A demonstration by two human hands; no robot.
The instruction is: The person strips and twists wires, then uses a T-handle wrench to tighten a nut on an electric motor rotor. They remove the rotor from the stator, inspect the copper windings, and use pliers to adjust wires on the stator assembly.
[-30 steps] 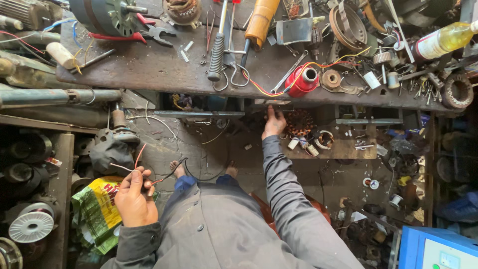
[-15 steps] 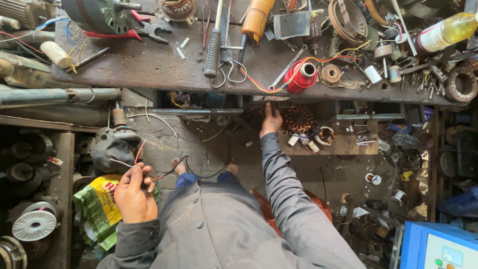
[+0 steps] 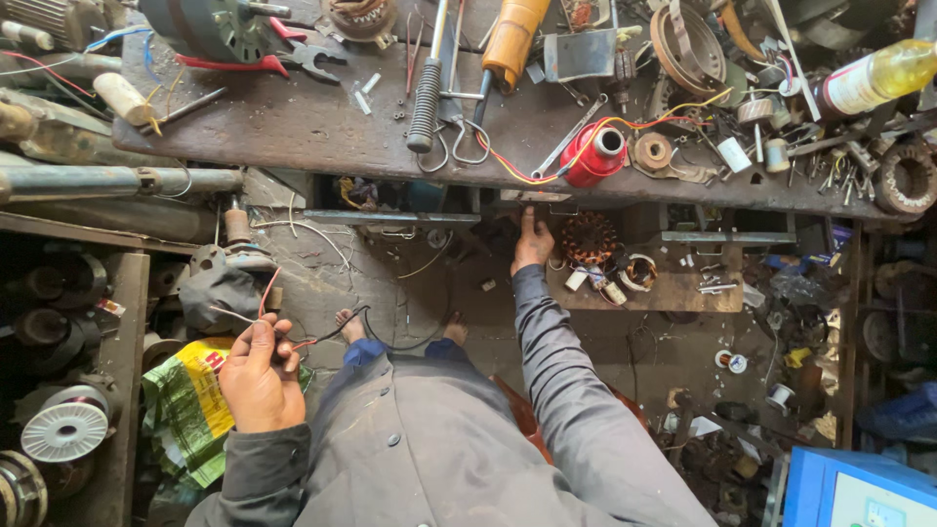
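Your left hand [image 3: 259, 376] is closed around a small bundle of red and black wires [image 3: 310, 337], held low beside your lap, above a green and yellow bag [image 3: 185, 410] on the floor. Your right hand [image 3: 532, 244] reaches forward under the edge of the workbench [image 3: 293, 127], fingers pressed against the underside; I cannot tell whether it grips anything. A copper-wound motor coil [image 3: 586, 237] sits just beside that hand on a low shelf [image 3: 673, 291]. A red spool [image 3: 593, 156] lies on the bench above.
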